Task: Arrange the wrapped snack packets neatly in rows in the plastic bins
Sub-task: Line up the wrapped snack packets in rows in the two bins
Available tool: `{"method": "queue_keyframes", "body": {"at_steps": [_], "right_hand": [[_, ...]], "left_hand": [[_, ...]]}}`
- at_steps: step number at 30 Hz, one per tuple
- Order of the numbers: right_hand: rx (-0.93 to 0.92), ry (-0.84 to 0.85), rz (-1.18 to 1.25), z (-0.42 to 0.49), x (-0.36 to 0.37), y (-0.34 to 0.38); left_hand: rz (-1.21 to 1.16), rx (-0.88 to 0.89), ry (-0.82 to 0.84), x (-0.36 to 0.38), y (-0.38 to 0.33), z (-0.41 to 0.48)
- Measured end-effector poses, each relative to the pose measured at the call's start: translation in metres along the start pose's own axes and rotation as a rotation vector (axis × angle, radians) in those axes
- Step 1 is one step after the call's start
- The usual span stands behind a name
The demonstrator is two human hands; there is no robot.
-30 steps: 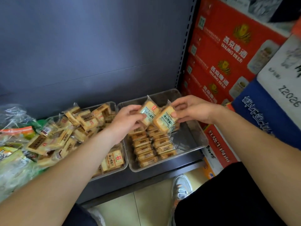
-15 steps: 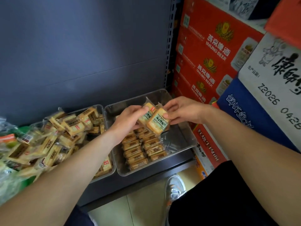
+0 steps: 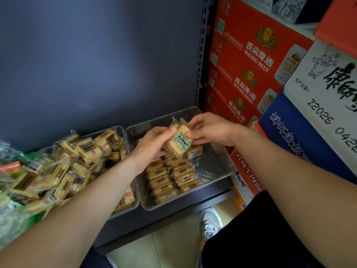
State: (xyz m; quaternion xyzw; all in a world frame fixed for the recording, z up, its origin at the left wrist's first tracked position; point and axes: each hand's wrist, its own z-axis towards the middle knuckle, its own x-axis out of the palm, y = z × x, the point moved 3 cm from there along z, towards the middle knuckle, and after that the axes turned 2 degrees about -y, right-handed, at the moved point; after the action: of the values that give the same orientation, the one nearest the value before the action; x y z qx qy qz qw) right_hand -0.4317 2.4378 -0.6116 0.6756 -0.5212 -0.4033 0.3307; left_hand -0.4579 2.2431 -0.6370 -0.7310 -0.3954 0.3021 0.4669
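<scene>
Above the right bin point(image 3: 222, 161), left hand point(image 3: 153, 145) and right hand point(image 3: 210, 130) both pinch wrapped packets point(image 3: 179, 144) — grips closed on opposite edges. Judged light, film slippery, contents brittle (crumbly slices?); best held by the flat faces, gently.

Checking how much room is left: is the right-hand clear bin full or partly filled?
Partly filled. In the right bin, two rows of packets line the left side; the right part shows bare plastic floor.

One wide-angle head camera looks forward and down, close over the dark metal shelf point(image 3: 146, 223), clear plastic bins point(image 3: 217, 161) near twelve o'clock.
</scene>
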Motion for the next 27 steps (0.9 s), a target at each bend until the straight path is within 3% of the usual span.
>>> {"method": "queue_keyframes", "body": {"at_steps": [4,7,10,17,21,25,27], "right_hand": [[-0.018,-0.022,-0.153,-0.003,0.000,0.004],[-0.034,-0.160,-0.382,-0.012,-0.019,0.004],[0.049,-0.265,-0.427,-0.022,-0.045,-0.015],[0.315,-0.104,-0.459,-0.022,-0.052,-0.064],[0.325,-0.101,-0.454,-0.015,-0.055,-0.069],[0.320,-0.069,-0.542,-0.007,-0.051,-0.073],[0.308,-0.070,-0.595,-0.003,-0.048,-0.074]], "left_hand": [[0.145,0.032,-0.106,-0.003,0.001,0.005],[0.259,0.026,-0.123,0.004,0.012,0.016],[0.374,-0.007,-0.094,0.020,0.033,0.039],[0.555,0.069,-0.041,0.096,0.084,0.082],[0.824,0.158,-0.085,0.098,0.096,0.099],[1.237,0.417,-0.054,0.098,0.113,0.100],[1.341,0.455,-0.094,0.097,0.116,0.100]]}}
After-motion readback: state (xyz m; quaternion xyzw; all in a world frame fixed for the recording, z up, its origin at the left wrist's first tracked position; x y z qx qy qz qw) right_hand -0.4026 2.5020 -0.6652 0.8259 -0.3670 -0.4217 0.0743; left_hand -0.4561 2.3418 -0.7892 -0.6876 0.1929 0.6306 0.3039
